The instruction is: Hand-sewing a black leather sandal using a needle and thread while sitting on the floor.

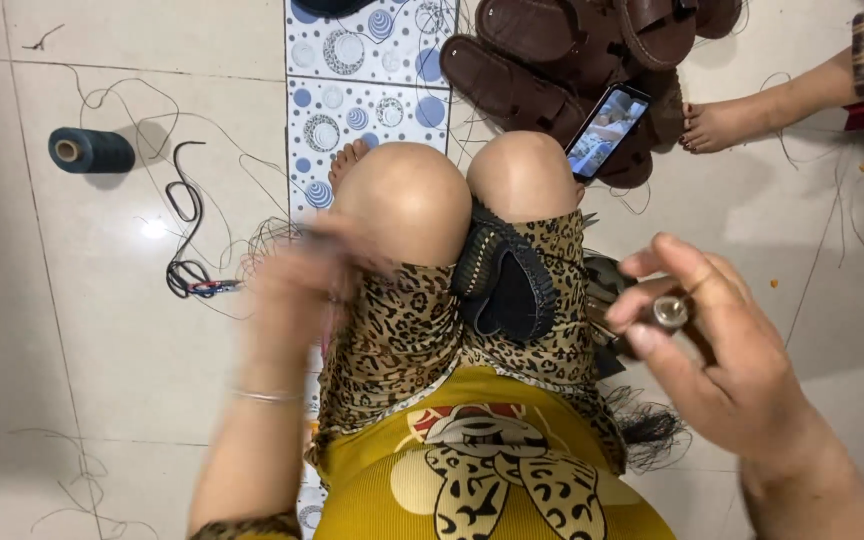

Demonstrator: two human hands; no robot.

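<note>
Shoe piece [504, 285] between the knees — spool [91, 150] far left, phone [607, 132] ahead.

Bright overhead light; glare on floor tiles [152, 228]; left hand [297, 290] motion-blurred.

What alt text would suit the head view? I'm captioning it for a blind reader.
A seated person's right hand pinches a small metal-tipped tool beside a dark stitched shoe upper gripped between the knees; the left hand is motion-blurred. On the tiled floor lie a thread spool, scissors, brown sandals and a phone.
</note>
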